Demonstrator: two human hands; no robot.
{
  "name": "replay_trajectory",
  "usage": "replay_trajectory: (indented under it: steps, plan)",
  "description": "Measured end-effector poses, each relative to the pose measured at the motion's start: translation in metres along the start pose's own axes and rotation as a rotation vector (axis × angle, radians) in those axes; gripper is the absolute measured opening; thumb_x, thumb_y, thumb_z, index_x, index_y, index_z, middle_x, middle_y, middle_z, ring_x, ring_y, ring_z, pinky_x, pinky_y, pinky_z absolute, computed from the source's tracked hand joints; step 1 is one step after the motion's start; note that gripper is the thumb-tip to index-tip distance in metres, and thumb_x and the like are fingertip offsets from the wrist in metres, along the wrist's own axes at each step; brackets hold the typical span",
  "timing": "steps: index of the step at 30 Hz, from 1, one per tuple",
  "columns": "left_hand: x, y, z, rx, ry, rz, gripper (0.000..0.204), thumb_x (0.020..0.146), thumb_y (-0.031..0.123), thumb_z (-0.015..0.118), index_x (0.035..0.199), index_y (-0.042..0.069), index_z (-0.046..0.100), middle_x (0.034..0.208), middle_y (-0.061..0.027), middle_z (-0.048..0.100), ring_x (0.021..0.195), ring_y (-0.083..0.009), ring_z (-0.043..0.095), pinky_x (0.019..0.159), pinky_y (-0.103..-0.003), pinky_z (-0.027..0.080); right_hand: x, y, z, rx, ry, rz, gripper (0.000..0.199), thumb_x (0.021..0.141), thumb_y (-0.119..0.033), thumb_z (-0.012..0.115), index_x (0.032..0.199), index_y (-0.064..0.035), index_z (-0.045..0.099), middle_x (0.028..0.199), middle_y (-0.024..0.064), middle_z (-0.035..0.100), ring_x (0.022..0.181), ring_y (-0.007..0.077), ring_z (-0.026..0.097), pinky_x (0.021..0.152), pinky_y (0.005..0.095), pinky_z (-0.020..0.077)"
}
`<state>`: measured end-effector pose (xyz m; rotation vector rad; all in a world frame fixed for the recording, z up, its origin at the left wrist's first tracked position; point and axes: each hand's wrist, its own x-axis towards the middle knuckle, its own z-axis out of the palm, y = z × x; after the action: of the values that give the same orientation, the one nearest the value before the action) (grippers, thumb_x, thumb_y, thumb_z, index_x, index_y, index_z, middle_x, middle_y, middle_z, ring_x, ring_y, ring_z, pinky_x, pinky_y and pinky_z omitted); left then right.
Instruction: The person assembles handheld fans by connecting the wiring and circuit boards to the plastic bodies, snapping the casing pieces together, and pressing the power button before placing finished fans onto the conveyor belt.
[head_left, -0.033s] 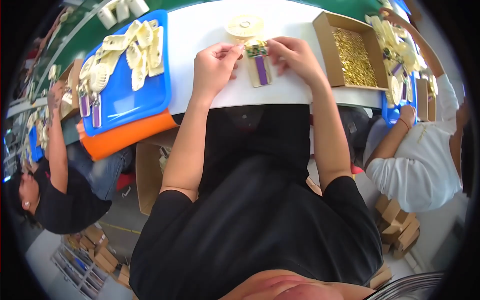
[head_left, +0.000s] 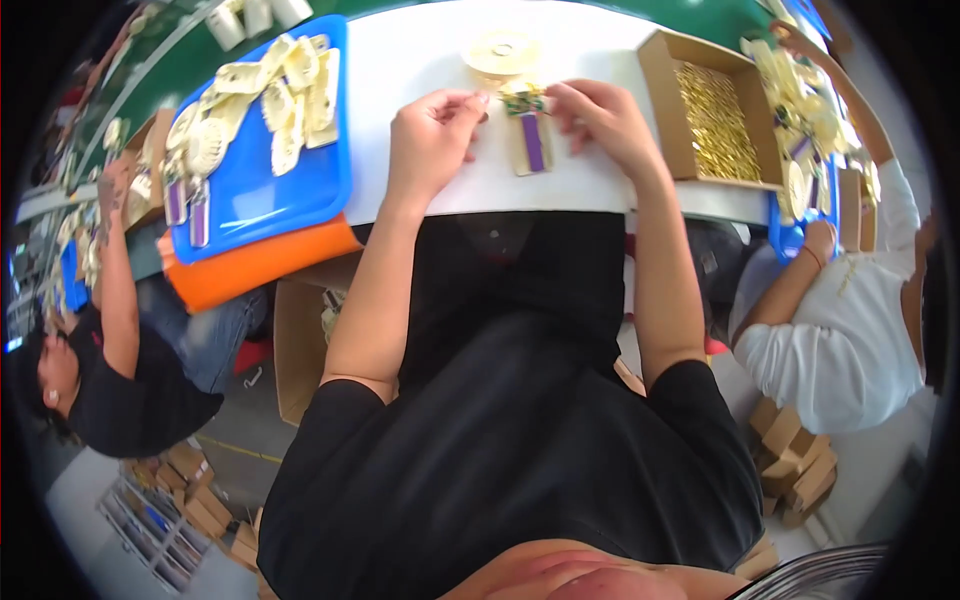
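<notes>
In front of me on the white table lies a cream plastic fan shell (head_left: 502, 50), its round head away from me and its handle toward me. A purple strip (head_left: 532, 142) runs along the handle. Between head and handle sits a small green circuit board (head_left: 522, 101). My left hand (head_left: 435, 145) is just left of the board, thumb and fingers pinched; whatever they hold is too small to make out. At the board's right edge are the closed thumb and forefinger of my right hand (head_left: 608, 122), the other fingers curled below. I cannot tell what this pinch holds.
On the left, a blue tray (head_left: 275, 205) carries cream shells (head_left: 290, 105) and overlaps an orange sheet (head_left: 255, 265). A cardboard box (head_left: 668, 130) of small gold-coloured metal parts (head_left: 715, 120) stands on the right. Co-workers sit on both sides, one arm (head_left: 118, 260) beside the tray.
My left fingertips have come slightly away from the board's left edge. My right hand stays at its right edge. The table scene has shifted slightly rightward in the view.
</notes>
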<state>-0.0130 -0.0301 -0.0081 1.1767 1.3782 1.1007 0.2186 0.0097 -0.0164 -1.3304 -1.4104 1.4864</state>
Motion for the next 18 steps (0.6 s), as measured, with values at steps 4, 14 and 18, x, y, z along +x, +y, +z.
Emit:
replay_trajectory:
  steps: [4,14,18]
  plan:
    - [-0.038,0.006,-0.048,0.090,0.018,0.062,0.020,0.099,0.017,0.068,0.103,-0.001,0.075,0.086,-0.0070,0.074,0.067,-0.0089,0.064,0.053,-0.024,0.053,-0.029,0.023,-0.015,0.065,0.141,-0.132,0.028,0.104,-0.021,0.062,0.112,0.0035,0.073,0.084,0.0031,0.066,0.064,0.0071,0.057,0.054,0.0224,0.0469]
    - [0.003,0.004,-0.179,1.047,0.609,0.512,0.030,0.094,0.027,0.073,0.107,-0.001,0.075,0.090,-0.0152,0.077,0.079,-0.0268,0.073,0.074,-0.037,0.057,-0.038,0.038,-0.004,0.069,0.222,-0.239,0.019,0.103,-0.014,0.065,0.105,0.0023,0.074,0.079,0.0006,0.065,0.061,0.0038,0.054,0.051,0.0198,0.0423]
    - [0.015,0.007,-0.181,0.922,0.493,0.455,0.034,0.094,0.029,0.073,0.112,0.000,0.075,0.097,-0.0167,0.077,0.085,-0.0290,0.074,0.077,-0.038,0.058,-0.038,0.036,-0.004,0.047,0.229,-0.240,0.019,0.103,-0.014,0.064,0.104,0.0022,0.075,0.079,0.0004,0.064,0.061,0.0036,0.054,0.051,0.0195,0.0419]
